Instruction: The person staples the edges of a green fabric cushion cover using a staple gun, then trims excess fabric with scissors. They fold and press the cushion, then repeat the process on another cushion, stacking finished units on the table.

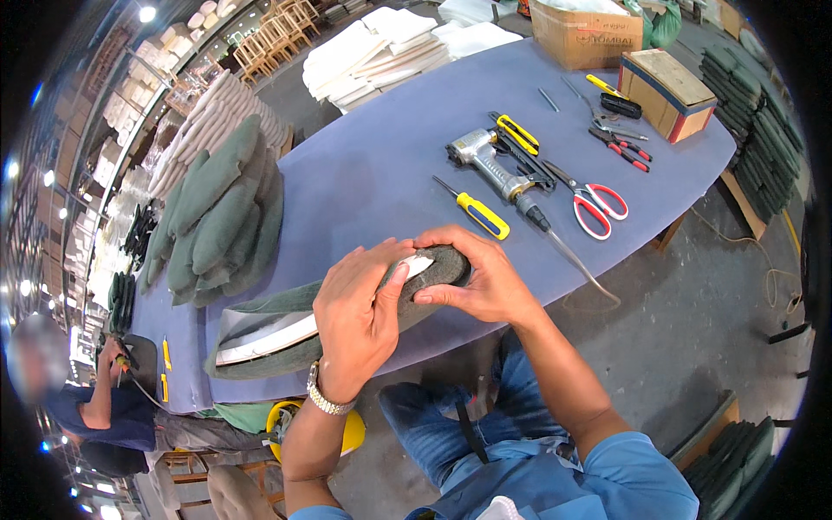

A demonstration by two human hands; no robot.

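Note:
A curved cushion pad (286, 357) in dark green fabric stands on edge at the table's near side, its white inner board showing along the open side. My left hand (357, 305) grips the pad near its right end, thumb pressed by the white edge. Around the rounded right end my right hand (472, 276) is closed, with fingers over the top and thumb on the near face. Just beyond lie a yellow-handled screwdriver (482, 215), a pneumatic staple gun (498, 169) with its air hose, and red-and-white scissors (594, 204).
Green cushions (217, 208) are piled on the table's left part. Pliers (620, 147), a small box (667, 94) and a carton (588, 33) sit at the far right. A co-worker (95, 403) with a tool is at the left. White pads (381, 56) are stacked behind.

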